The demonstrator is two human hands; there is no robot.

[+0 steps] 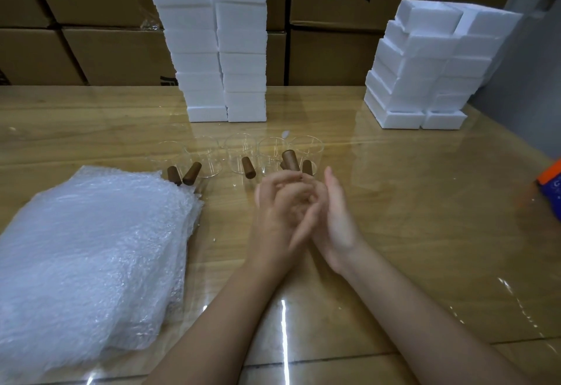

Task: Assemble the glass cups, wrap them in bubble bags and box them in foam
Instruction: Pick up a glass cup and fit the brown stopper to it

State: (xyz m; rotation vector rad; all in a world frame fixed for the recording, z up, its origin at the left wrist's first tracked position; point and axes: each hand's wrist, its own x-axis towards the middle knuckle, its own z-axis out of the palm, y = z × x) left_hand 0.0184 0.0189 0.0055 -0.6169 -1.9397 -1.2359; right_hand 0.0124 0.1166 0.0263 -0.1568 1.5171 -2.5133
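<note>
While left hand (277, 202) curls round the lower end of a wooden handle (290, 159), right hand (334, 211) presses against it; its fingers are buried in the clasp, so can't tell its grip. Both sit just in front of the glass cup row (243, 156), right end.

Looks like the assembly step, handle not yet fitted. Next move: seat it squarely on a cup, gently, since clear glass is hard to see.

Other handles (249, 167) lie among the cups and crowd the reach. Bubble bag pile (91, 248) is front-left of the row, foam box stacks (224, 50) behind it.
</note>
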